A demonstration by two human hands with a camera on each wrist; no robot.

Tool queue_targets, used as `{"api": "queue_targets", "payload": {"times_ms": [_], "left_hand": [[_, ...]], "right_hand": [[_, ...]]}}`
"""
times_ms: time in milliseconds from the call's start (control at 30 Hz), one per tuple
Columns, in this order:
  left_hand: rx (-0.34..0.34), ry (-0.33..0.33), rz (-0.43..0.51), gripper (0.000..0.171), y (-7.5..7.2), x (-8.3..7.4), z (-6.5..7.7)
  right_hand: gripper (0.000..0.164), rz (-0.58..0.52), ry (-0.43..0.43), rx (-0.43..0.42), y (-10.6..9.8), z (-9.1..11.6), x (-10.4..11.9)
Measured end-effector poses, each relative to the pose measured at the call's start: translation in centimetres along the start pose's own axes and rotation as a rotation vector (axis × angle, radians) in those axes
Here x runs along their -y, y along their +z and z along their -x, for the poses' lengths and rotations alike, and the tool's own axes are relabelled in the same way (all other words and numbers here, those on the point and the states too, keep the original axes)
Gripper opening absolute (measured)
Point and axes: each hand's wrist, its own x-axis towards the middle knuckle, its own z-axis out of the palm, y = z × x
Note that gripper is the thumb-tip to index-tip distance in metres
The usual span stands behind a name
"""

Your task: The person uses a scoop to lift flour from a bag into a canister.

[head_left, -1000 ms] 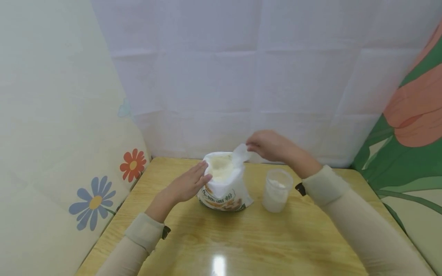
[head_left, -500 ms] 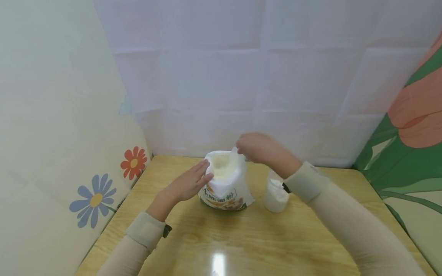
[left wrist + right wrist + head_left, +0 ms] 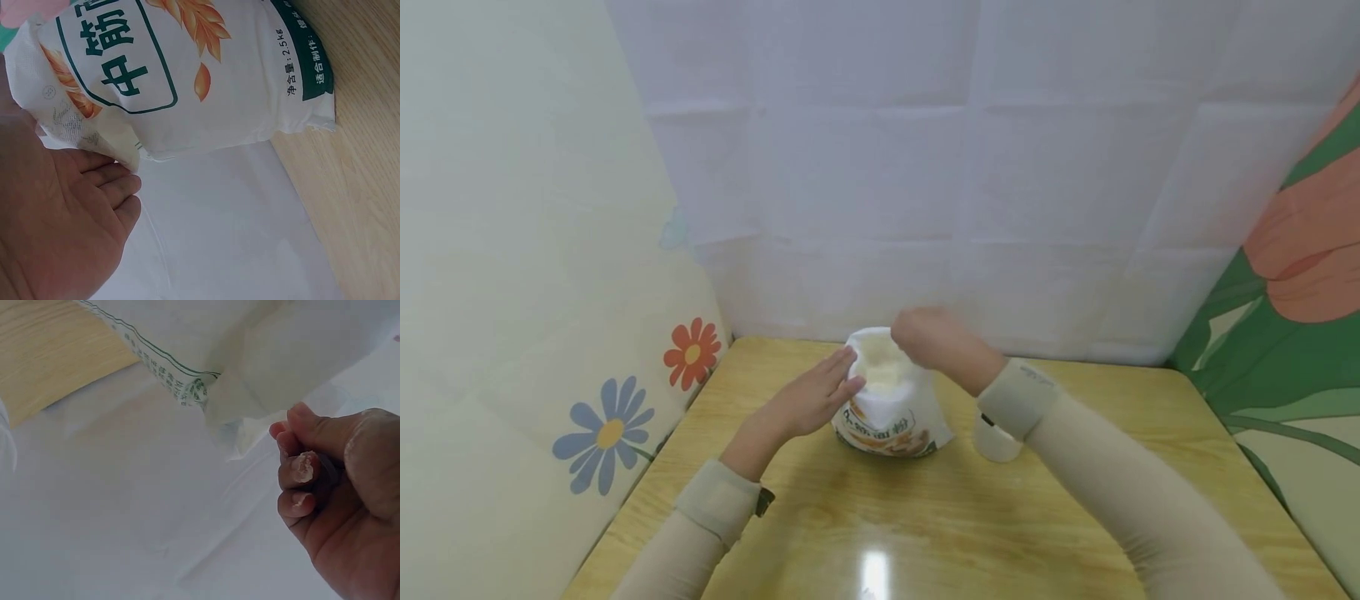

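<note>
A white flour bag (image 3: 887, 429) stands on the table with its mouth open and pale flour (image 3: 880, 367) inside. My left hand (image 3: 808, 396) holds the bag's left rim, fingers along the edge; in the left wrist view the rim lies between thumb and fingers. Over the bag's right rim is my right hand (image 3: 934, 340), its curled fingers pinching a whitish translucent scoop, which is hidden now behind hand and bag. The right wrist view shows flour on my right fingertips (image 3: 304, 467). A clear plastic tub (image 3: 996, 443) stands right of the bag, partly covered by my right cuff.
The wooden table (image 3: 880, 517) carries the bag and tub. A white sheet (image 3: 850, 167) hangs behind its back edge. Flower-printed cloths stand at the left (image 3: 512, 250) and at the right (image 3: 1311, 350).
My right hand has moved left and slightly down toward the bag mouth, taking the scoop out of sight. The right forearm now covers much of the tub. My left hand stays on the rim.
</note>
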Motion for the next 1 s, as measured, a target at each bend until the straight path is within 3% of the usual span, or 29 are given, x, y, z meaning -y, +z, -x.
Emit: {"api": "queue_targets", "payload": {"times_ms": [367, 733, 1000], "left_hand": [[0.006, -0.006, 0.014, 0.073, 0.1, 0.1, 0.1], [0.001, -0.007, 0.008, 0.073, 0.1, 0.0, 0.0], [0.006, -0.011, 0.010, 0.072, 0.0, 0.0, -0.1]], "right_hand": [[0.009, -0.057, -0.071, 0.032, 2.2, -1.8, -0.3], [0.015, -0.126, -0.074, 0.080, 2.9, -2.7, -0.5], [0.022, -0.263, -0.080, 0.016, 3.2, -2.6, -1.0]]}}
